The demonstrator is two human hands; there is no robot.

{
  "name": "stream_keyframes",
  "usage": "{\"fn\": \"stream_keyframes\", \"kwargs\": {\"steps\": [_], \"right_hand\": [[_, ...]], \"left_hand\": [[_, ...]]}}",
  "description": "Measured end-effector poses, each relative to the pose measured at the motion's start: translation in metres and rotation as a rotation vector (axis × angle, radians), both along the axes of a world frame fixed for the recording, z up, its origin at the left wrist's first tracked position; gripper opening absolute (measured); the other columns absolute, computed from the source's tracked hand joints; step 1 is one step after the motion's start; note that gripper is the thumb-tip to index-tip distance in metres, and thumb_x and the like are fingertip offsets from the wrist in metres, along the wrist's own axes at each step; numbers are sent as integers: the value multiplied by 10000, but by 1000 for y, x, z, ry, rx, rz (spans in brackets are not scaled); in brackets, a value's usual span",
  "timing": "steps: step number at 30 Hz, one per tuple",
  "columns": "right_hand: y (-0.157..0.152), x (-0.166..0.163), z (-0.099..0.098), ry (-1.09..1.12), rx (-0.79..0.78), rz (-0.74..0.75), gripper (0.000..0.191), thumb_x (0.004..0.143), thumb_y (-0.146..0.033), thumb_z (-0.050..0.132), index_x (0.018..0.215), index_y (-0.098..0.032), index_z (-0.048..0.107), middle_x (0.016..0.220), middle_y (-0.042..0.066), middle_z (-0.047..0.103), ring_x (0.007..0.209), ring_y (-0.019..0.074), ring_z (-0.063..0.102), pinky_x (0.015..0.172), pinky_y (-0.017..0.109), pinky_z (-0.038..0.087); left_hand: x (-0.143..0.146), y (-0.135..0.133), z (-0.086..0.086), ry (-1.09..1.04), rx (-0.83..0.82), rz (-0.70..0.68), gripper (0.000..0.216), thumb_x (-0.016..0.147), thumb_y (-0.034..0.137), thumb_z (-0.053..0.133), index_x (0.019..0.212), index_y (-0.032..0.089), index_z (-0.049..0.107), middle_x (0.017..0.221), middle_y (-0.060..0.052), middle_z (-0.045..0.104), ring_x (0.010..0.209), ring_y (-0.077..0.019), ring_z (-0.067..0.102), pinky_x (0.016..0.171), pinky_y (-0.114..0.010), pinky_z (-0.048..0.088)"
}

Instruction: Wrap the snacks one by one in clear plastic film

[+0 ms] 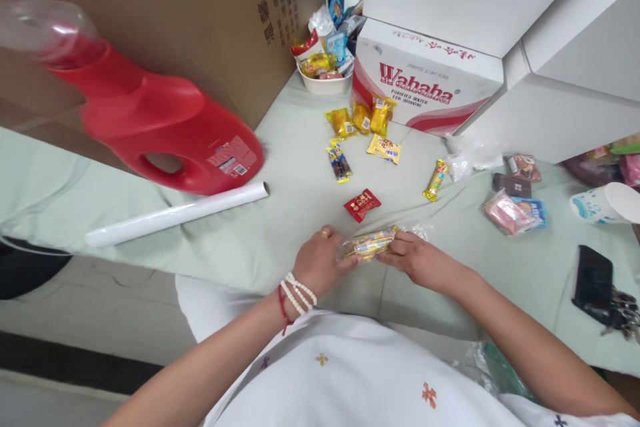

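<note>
Between my two hands is a clear plastic bag of yellow-wrapped snacks [369, 244], held just over the table's front edge. My left hand [321, 259] is closed on the bag's left end, and my right hand [411, 257] pinches its right end, where loose clear plastic sticks out. Just beyond lies a small red snack packet [363, 205]. Farther back are two narrow blue-and-yellow packets [339, 161], a pale yellow packet [385, 148], several yellow snack packs [342, 123] and a yellow stick-shaped snack [436, 180].
To the left, a red detergent bottle [170, 120] stands behind a white roll [180, 213]. A bowl [325, 85] of snacks and a Wahaha carton [425, 80] are at the back. On the right are pink packets [507, 212], a paper cup [603, 203], a phone [593, 280] and keys [624, 313].
</note>
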State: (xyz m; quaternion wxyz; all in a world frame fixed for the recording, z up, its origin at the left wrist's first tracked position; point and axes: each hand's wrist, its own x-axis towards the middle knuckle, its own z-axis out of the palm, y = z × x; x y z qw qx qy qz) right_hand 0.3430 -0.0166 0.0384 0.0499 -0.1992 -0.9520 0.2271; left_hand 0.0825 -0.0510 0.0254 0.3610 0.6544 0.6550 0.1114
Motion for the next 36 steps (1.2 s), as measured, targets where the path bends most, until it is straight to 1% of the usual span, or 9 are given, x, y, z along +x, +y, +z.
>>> {"fn": "stream_keyframes", "kwargs": {"steps": [2,5,10,13,19,25,29,33,36], "right_hand": [[0,-1,3,64,-65,-50,432,1024,-152,440,1445,-189,528,1035,117,672,1004,251,577,940,423,497],[-2,-3,0,85,-51,-98,519,1037,-247,488,1545,-198,395,1083,124,676,1008,260,565,945,445,483],[-7,-8,-19,-66,75,-138,530,1024,-110,420,1540,-225,459,865,81,635,859,242,504,806,373,458],[-10,-16,-25,-44,95,-178,572,996,-61,411,1535,-240,479,856,80,611,859,243,485,780,357,444],[-22,-36,-28,-40,113,-288,553,985,-80,455,1514,-230,515,877,107,607,903,275,471,799,409,433],[-29,-36,-35,239,-11,-356,514,1002,-138,472,1510,-214,499,905,94,597,898,258,481,824,412,482],[-31,-35,-36,355,-50,-391,465,1010,-127,440,1445,-247,552,878,77,603,859,243,507,783,393,490],[-24,-21,-37,404,41,-775,370,1028,-252,465,1375,-256,592,974,95,591,958,270,530,879,469,490],[-13,-2,-46,271,100,-1079,468,962,-443,595,1355,-189,596,1169,170,542,1178,355,453,1007,593,430]], "left_hand": [[-2,-13,-5,-31,-87,11,292,838,477,666,944,206,692,827,-51,680,727,-214,616,682,-320,453],[-7,-27,-13,-295,-53,192,309,825,458,658,1012,213,683,650,33,595,589,-153,530,588,-264,395],[-6,-34,-6,-567,8,509,318,793,498,682,824,182,698,559,51,533,514,-108,470,509,-229,384],[5,-36,5,-616,30,589,271,803,454,693,823,184,675,550,52,573,499,-107,523,508,-221,433],[21,-34,0,-602,55,287,302,936,321,481,1116,200,691,977,-69,776,847,-199,748,639,-290,608],[23,-23,2,171,191,-16,276,969,259,461,1020,237,731,951,-78,755,798,-223,709,649,-313,526],[23,-11,3,304,247,-30,229,966,341,523,1016,249,727,956,-81,703,908,-254,667,727,-343,505],[18,2,-2,238,236,38,462,830,354,702,1267,210,662,1162,-127,656,1115,-322,588,905,-440,498],[17,7,-2,216,147,-13,403,823,343,699,1208,224,707,1192,-118,657,1142,-334,566,929,-477,482]]}}
